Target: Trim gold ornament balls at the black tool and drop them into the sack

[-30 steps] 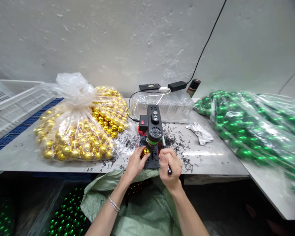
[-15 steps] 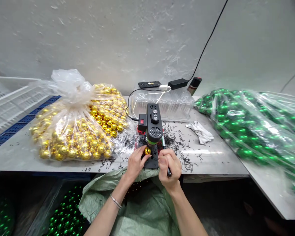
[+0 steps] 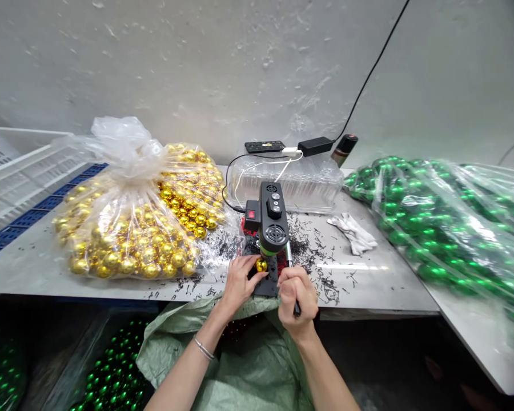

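Note:
Between the thumb and fingers of my left hand is a shiny gold ball, held under the head of a small black bench press. The press carries a red switch and round vents on top. My right hand is wrapped round the press's lever, whose black grip end pokes out below the fist. Below both hands, a green woven sack hangs open at the table edge. The spot where the ball meets the press is partly hidden by the head.
A clear bag of gold balls lies left, a bag of green balls right. Behind the press are a clear plastic box, a power adapter and a spray can. A white glove and black scraps lie nearby.
The view has shifted slightly, so the scene sits a little further right. Both hands keep their grips on the gold ball and the lever, with no clear movement of either.

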The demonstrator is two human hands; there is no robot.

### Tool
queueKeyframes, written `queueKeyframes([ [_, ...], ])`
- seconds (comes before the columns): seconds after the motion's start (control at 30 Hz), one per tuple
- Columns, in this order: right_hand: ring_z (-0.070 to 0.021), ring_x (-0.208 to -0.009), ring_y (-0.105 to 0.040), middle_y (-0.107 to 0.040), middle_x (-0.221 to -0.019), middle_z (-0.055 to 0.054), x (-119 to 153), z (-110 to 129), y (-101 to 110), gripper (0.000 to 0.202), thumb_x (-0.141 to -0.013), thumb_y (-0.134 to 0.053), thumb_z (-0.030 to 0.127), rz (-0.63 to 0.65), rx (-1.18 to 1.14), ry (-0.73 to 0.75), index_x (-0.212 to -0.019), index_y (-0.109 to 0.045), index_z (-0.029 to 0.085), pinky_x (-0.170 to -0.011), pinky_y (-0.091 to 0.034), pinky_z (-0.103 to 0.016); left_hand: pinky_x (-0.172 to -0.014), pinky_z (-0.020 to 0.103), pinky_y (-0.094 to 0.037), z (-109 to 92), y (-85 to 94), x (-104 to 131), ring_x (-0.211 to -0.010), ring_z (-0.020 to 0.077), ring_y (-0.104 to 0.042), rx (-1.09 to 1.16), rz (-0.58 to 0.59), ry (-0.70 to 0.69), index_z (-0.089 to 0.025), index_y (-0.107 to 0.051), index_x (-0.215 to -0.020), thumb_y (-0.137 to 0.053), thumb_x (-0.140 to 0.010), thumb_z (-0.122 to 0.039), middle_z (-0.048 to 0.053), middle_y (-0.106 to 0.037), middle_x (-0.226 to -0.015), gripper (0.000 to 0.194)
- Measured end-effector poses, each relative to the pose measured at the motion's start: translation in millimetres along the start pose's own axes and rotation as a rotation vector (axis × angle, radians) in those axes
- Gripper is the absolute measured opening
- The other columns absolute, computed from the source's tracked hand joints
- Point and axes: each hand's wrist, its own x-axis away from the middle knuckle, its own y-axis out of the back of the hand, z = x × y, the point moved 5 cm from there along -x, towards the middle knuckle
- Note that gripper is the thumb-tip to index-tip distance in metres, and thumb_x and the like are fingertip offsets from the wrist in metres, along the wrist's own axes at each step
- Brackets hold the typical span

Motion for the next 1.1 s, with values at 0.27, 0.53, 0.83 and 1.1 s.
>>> queueKeyframes([
  [0.27,-0.0132,-0.063,-0.053,-0.052,-0.07,-0.001,26,-15,-8,0.025,-0.096,-0.036,0.017,-0.031,0.088,0.101,-0.073,-0.044,0.022,-0.071,-0.051,-0.035,-0.095,0.044,-0.048,3,-0.4,2,-0.106,0.0263,-0.062,0.021,0.007,-0.003,-0.021,-0.065,-0.12,-0.066,-0.089,-0.035,0.01,-0.07,-0.111,0.034],
  [0.53,-0.0114,-0.064,-0.055,-0.05,-0.072,0.001,41,-25,-13,0.027,-0.098,-0.034,0.019,-0.062,0.075,0.101,-0.072,-0.043,0.022,-0.079,-0.053,-0.035,-0.09,0.043,-0.05,4,-1.7,3,-0.102,0.0261,-0.064,0.019,-0.042,-0.053,-0.02,-0.065,-0.117,-0.067,-0.088,-0.037,0.01,-0.071,-0.11,0.034],
  [0.83,-0.0126,-0.062,-0.049,-0.05,-0.069,0.0,-2,0,3,0.029,-0.092,-0.04,0.009,-0.064,-0.032,-0.1,-0.066,-0.042,0.021,-0.057,-0.041,-0.028,-0.092,0.046,-0.049,-1,4.2,5,-0.103,0.0269,-0.064,0.056,-0.055,-0.039,-0.019,-0.064,-0.117,-0.064,-0.09,-0.035,0.011,-0.07,-0.112,0.031],
  [1.1,-0.0118,-0.063,-0.049,-0.049,-0.069,0.0,-12,5,4,0.029,-0.092,-0.041,0.005,-0.044,-0.042,-0.129,-0.067,-0.042,0.02,-0.056,-0.038,-0.027,-0.102,0.049,-0.045,-21,42.4,54,-0.118,0.0293,-0.057,0.012,0.018,-0.195,-0.019,-0.051,-0.134,-0.06,-0.089,-0.053,0.014,-0.063,-0.127,0.058],
])
